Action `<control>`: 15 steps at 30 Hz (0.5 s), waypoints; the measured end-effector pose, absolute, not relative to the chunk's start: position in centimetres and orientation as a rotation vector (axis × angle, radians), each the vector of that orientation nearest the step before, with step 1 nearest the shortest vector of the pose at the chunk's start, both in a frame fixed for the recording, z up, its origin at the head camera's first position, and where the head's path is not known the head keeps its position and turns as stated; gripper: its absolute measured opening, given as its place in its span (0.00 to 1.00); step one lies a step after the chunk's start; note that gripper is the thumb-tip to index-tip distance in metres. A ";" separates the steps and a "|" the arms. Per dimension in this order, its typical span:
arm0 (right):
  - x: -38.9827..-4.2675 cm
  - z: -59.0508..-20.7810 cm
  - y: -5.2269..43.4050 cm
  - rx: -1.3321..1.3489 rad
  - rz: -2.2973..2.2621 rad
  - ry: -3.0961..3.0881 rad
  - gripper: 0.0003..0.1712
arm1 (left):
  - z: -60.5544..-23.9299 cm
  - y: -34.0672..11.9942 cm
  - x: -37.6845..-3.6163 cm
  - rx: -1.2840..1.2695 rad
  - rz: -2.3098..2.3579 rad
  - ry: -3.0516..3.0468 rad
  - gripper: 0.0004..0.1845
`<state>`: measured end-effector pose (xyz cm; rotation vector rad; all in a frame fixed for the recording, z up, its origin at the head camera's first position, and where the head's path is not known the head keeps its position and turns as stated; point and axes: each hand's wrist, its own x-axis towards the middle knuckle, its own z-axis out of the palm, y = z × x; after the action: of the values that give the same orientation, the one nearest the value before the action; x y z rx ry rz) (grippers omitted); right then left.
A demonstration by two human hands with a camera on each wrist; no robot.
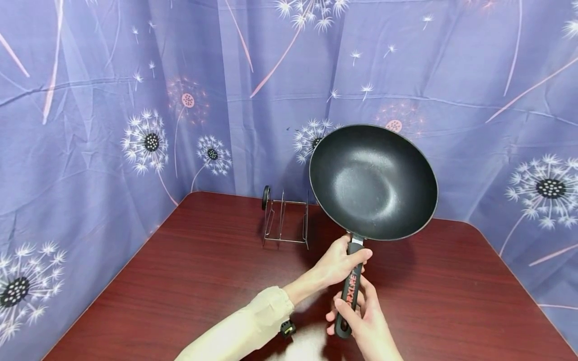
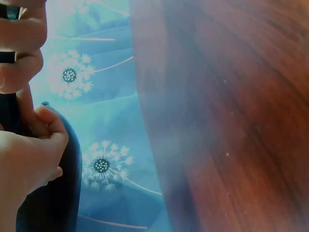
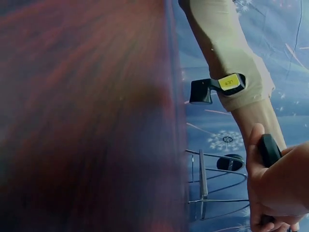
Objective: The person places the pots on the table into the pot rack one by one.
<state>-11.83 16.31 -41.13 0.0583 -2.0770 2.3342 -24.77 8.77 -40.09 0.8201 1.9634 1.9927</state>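
Note:
A black wok-shaped frying pan (image 1: pixel 374 180) is held up above the table in the head view, tilted so its dark inside faces me. My left hand (image 1: pixel 338 260) grips the upper part of the handle near the pan, thumb across its front. Lower down, my right hand (image 1: pixel 368 318) holds the black handle (image 1: pixel 352 286) near its end, with red lettering showing between the hands. From the left wrist, the left hand (image 2: pixel 31 162) overlaps the pan's dark side (image 2: pixel 67 193). The right wrist view shows the right hand (image 3: pixel 282 186) around the handle end (image 3: pixel 269 150).
Behind the hands, a metal wire rack (image 1: pixel 285 240) with a black round piece (image 1: pixel 266 197) stands on the dark red wooden table (image 1: pixel 189 281). A blue dandelion-patterned curtain (image 1: pixel 266 115) surrounds the back and sides. A small black device (image 1: pixel 287 328) sits at the left cuff.

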 end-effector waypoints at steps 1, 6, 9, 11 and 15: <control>-11.8 -41.2 16.2 0.073 2.309 -2.080 0.38 | -40.0 8.8 -24.8 0.829 1.990 1.974 0.10; -11.8 -40.9 15.8 0.076 2.180 -2.111 0.33 | -39.3 9.0 -24.5 0.843 2.008 1.990 0.11; -11.7 -40.6 15.6 -0.025 2.131 -2.077 0.32 | -38.8 9.3 -24.2 0.832 2.032 1.997 0.12; -11.8 -40.3 15.5 -0.094 2.092 -2.026 0.29 | -38.5 9.6 -24.0 0.829 2.049 1.994 0.12; -12.1 -40.1 15.3 -0.163 2.034 -1.930 0.24 | -38.1 10.0 -23.7 0.793 2.090 1.978 0.12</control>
<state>-12.10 15.31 -40.13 -0.1630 -1.9297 2.0340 -23.73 10.03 -38.14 0.7929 1.9776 2.0897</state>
